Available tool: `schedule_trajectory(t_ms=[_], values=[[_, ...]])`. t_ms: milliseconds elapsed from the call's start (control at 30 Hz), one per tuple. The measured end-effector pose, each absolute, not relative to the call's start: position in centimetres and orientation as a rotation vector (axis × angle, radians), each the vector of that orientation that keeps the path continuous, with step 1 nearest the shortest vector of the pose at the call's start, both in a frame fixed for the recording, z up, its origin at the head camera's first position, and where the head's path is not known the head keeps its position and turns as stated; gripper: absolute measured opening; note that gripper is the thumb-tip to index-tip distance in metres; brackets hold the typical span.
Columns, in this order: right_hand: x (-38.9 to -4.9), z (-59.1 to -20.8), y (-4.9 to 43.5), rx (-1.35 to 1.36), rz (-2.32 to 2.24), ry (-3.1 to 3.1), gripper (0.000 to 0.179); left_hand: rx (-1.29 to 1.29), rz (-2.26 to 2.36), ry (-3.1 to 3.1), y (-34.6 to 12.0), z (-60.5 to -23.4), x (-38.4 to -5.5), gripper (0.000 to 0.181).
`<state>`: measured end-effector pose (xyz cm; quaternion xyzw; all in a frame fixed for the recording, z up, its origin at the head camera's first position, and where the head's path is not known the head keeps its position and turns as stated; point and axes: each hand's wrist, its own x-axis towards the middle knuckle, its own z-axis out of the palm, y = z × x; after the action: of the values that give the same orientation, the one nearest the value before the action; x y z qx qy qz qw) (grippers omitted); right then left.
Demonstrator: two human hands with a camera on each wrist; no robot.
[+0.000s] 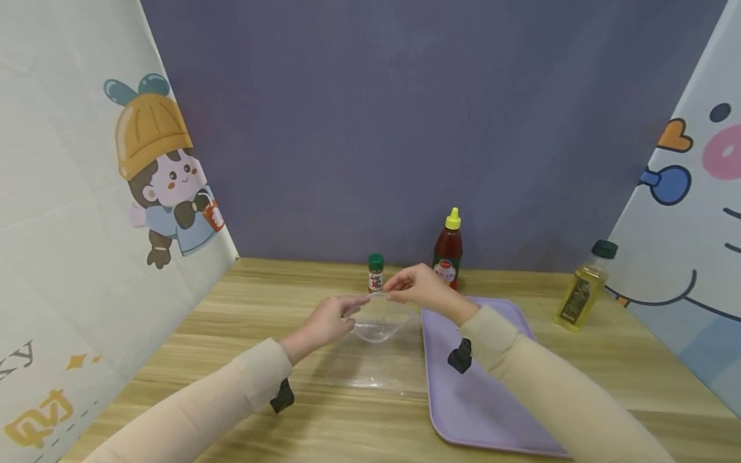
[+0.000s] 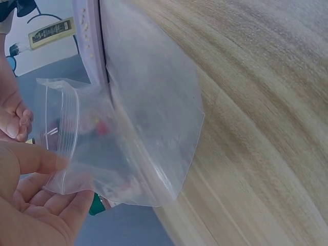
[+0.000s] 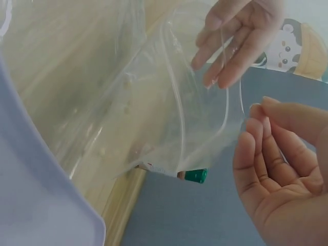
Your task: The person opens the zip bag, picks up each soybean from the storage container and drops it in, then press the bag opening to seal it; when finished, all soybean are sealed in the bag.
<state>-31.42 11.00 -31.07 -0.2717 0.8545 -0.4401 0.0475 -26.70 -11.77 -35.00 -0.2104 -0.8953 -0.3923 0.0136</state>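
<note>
A clear zip-lock bag [image 1: 376, 370] lies with its lower part on the table and its zip end raised between both hands. At the left side of the mouth, my left hand [image 1: 327, 321] pinches the film; in the left wrist view a fingertip lies on the zip strip [image 2: 70, 128], other fingers behind it. My right hand [image 3: 287, 169] pinches the mouth's edge between thumb and index finger. In the head view the mouth gapes in a curve below the hands. No contents show inside the bag.
A lilac tray [image 1: 480, 405] stands right of the bag, with small yellowish bits [image 2: 86, 36] on it. Behind are a green-capped shaker jar [image 1: 375, 278] and a red sauce bottle [image 1: 448, 247] with a yellow tip. An oil bottle [image 1: 581, 292] stands far right.
</note>
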Motion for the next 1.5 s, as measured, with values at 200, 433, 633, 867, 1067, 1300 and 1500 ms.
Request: schedule_trajectory(t_ms=[200, 433, 633, 867, 1067, 1300, 1500], values=[[-31.5, -30.9, 12.8, -0.783, -1.361, 2.646, 0.018, -0.658, -1.228, -2.777, -11.8, -35.1, -26.8, 0.057], [-32.0, -31.1, 16.0, -0.684, -1.441, 2.63, 0.023, -0.632, -1.241, -2.785, -11.7, -35.2, -26.8, 0.058], [-32.3, -31.6, 18.8, -0.635, -1.374, 2.693, 0.024, -0.65, -1.248, -2.783, -11.7, -35.4, -26.9, 0.057], [-33.1, -33.5, 22.4, -0.563, -1.229, 2.741, 0.023, -0.677, -1.235, -2.769, -12.0, -35.7, -27.0, 0.057], [-34.0, -35.2, 24.7, -0.518, -1.165, 2.733, 0.025, -0.68, -1.217, -2.773, -11.9, -35.8, -27.1, 0.056], [-34.9, -36.6, 25.9, -0.489, -1.079, 2.723, 0.026, -0.674, -1.2, -2.786, -11.8, -35.7, -27.0, 0.057], [-35.2, -38.0, 26.2, -0.489, -1.053, 2.676, 0.026, -0.661, -1.21, -2.805, -11.7, -35.5, -26.9, 0.057]])
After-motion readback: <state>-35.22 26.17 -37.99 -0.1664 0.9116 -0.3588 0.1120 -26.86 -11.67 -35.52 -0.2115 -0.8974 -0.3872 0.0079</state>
